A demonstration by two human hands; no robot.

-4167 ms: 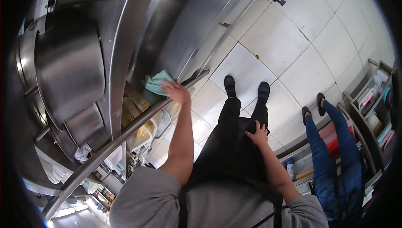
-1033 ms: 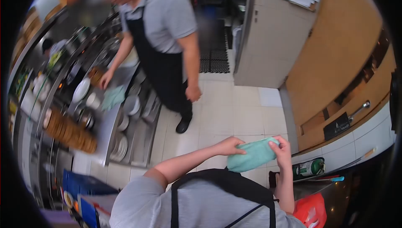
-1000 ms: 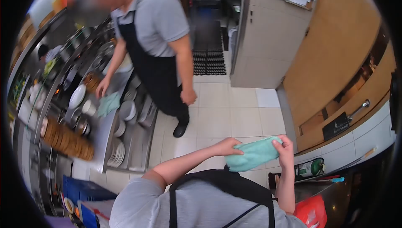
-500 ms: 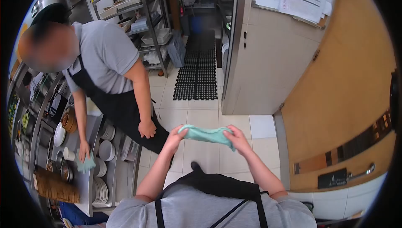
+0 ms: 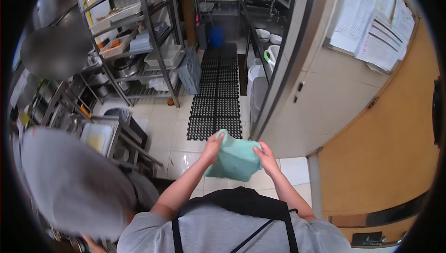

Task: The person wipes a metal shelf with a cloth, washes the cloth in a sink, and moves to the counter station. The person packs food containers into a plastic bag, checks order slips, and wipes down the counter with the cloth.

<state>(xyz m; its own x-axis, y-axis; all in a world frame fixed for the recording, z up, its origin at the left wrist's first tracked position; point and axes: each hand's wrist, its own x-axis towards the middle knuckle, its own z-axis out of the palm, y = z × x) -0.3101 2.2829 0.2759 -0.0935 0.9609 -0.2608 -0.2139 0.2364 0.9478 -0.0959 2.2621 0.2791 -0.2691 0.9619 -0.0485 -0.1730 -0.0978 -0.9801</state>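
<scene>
A light green cloth hangs between my two hands, spread out in front of my body above the tiled floor. My left hand pinches its upper left edge, where a fold of the cloth stands up. At the upper right corner, my right hand grips the cloth between thumb and fingers. The lower part droops freely and touches nothing else.
A co-worker in a grey shirt is close on my left, blurred. Metal shelves with trays stand ahead left. A black rubber mat runs into a narrow room with a sink counter. A wooden door is on my right.
The cloth has gone from a narrow folded strip to a wider hanging sheet. My view has moved forward toward the mat, and the co-worker now appears nearer, at the lower left.
</scene>
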